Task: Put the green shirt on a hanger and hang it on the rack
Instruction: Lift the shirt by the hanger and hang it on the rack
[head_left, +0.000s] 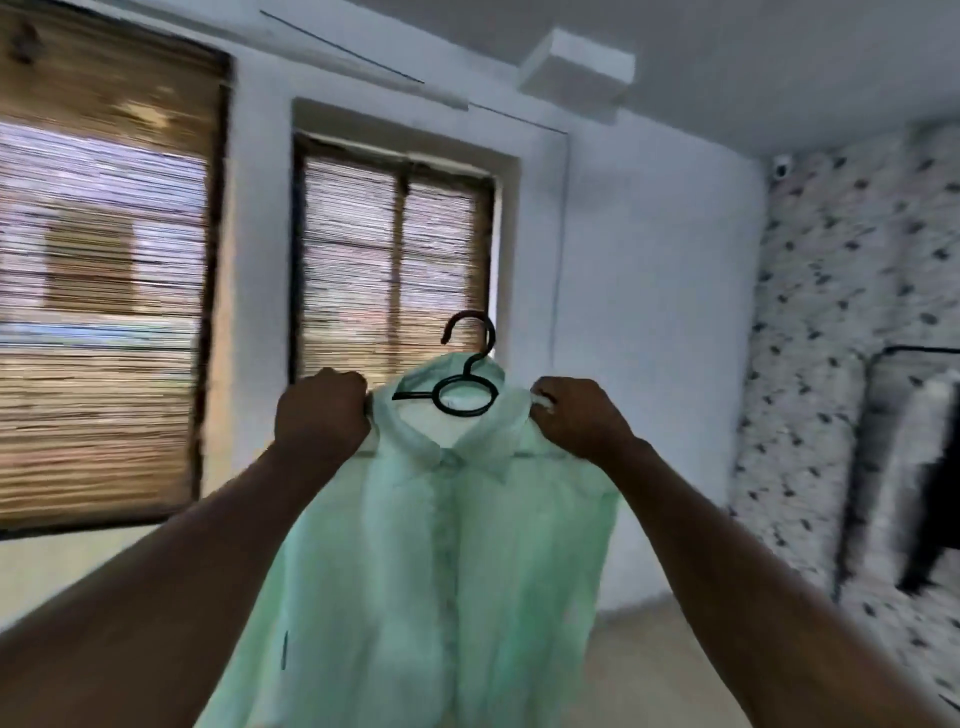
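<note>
Blurred windowed room, green shirt (441, 545) on black hanger (465, 384), both hands' fingers gripping its shoulders

We face a white far wall (649, 312) with two windows set in it. The large window on the left (104, 291) and the narrower one near the middle (395, 260) are both covered by brown slatted blinds, and daylight glows through the slats. A white box (576, 70) sits high up, just under the ceiling (779, 62). On the right we see a white wall patterned with small dark leaf shapes (831, 312), with a small round device (781, 167) at its top corner. The floor (675, 654) is pale beige. Much of the room looks blurred.
</note>
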